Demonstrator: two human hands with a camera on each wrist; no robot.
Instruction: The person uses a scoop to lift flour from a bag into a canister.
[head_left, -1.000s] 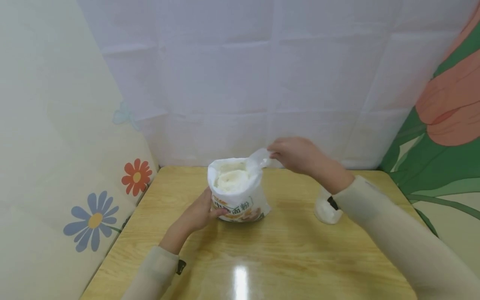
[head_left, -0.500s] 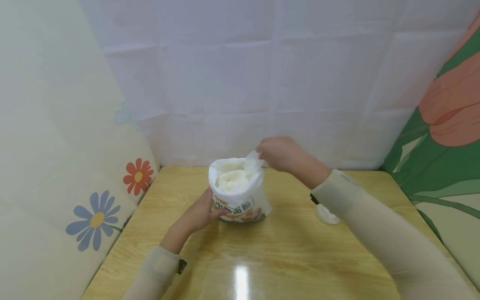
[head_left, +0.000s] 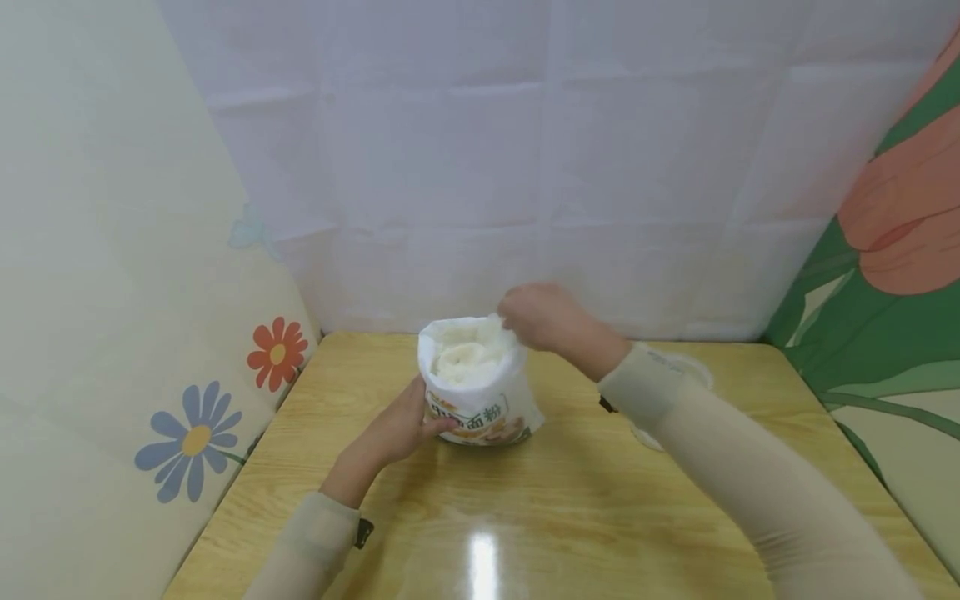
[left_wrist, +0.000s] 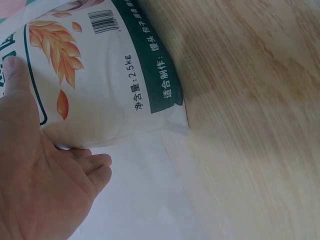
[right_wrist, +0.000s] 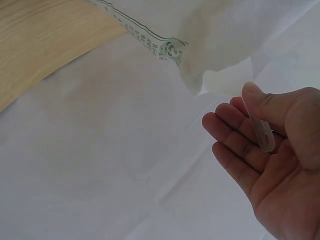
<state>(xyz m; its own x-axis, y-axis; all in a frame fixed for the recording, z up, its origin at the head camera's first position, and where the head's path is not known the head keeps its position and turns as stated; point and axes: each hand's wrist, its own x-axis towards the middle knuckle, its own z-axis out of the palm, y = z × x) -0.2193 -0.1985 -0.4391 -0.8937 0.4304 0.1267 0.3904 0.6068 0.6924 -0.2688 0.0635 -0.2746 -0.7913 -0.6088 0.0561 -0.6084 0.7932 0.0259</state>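
Observation:
An open white flour bag (head_left: 487,390) with printed lettering stands on the table, its pale flour (head_left: 467,360) showing inside the mouth. My left hand (head_left: 399,427) holds its left side, thumb across the printed front; in the left wrist view the other fingers lie along the bag's side. My right hand (head_left: 542,317) is at the bag's right rim. Between thumb and fingers it pinches a clear plastic scoop by its handle (right_wrist: 265,136), which has a hole at the end. The scoop's head is mostly hidden at the bag's mouth.
A clear container (head_left: 701,368) with something white at its near side stands to the right, largely covered by the right sleeve (head_left: 675,408). The wooden table (head_left: 570,517) meets a white cloth backdrop (head_left: 420,275) behind the bag. A flowered panel (head_left: 112,333) borders the left side.
My right hand has moved left and slightly down, taking the scoop into the bag's mouth. The right sleeve now covers more of the container. My left hand and the bag have stayed in place.

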